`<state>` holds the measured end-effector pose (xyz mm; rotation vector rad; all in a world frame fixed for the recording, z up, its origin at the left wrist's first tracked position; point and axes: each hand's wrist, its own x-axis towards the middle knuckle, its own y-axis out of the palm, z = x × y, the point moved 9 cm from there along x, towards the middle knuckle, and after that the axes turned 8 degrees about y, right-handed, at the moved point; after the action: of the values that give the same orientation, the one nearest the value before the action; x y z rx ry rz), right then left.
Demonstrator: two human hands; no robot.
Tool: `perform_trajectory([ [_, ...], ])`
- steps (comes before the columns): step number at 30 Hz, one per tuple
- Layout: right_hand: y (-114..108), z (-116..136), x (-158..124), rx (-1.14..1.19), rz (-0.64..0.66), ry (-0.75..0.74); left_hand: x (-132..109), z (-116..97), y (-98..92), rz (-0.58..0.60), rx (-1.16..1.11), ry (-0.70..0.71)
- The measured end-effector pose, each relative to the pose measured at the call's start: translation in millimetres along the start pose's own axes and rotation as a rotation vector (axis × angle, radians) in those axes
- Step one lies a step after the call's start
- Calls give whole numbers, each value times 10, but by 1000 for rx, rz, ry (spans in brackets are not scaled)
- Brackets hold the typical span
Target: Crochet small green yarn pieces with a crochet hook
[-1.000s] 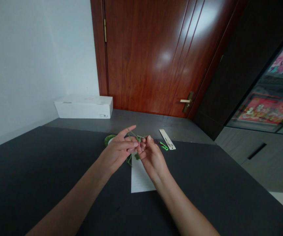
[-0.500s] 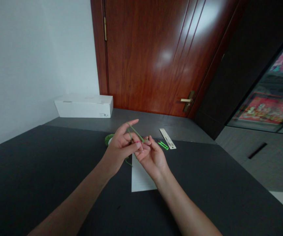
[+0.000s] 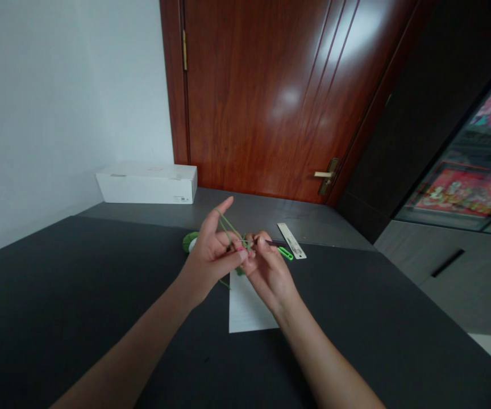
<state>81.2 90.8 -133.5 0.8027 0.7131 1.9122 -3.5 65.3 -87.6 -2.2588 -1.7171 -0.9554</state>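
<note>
My left hand (image 3: 211, 262) is partly open, its raised forefinger holding a taut green yarn strand (image 3: 230, 229). My right hand (image 3: 270, 274) pinches a thin dark crochet hook (image 3: 273, 243) against that strand, both above a white paper sheet (image 3: 249, 307) on the dark surface (image 3: 100, 307), with a round green yarn ball (image 3: 190, 242) just beyond the sheet's left corner.

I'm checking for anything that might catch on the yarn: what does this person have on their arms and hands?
The left forearm and right forearm are bare, with no sleeves. The left hand and right hand have no gloves, and no watch or bracelet shows. A small pink spot shows at the fingertips, possibly nail polish, but it's too small to tell.
</note>
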Motion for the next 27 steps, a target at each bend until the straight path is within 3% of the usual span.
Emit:
perform_trajectory([
  [6, 94, 211, -76, -295, -19, -205, 25, 1, -3, 16, -45, -34],
  [10, 99, 287, -72, -443, 8, -266, 33, -9, 12, 50, -32, -27],
  [16, 132, 332, -55, -572, 59, -286, 37, -42, 45, 141, -46, 16],
  [22, 212, 364, -98, -670, 89, -312, 23, -15, 79, 181, -95, -93],
  [27, 180, 241, -53, -661, 166, -203, 20, 26, 42, 214, -64, -137],
])
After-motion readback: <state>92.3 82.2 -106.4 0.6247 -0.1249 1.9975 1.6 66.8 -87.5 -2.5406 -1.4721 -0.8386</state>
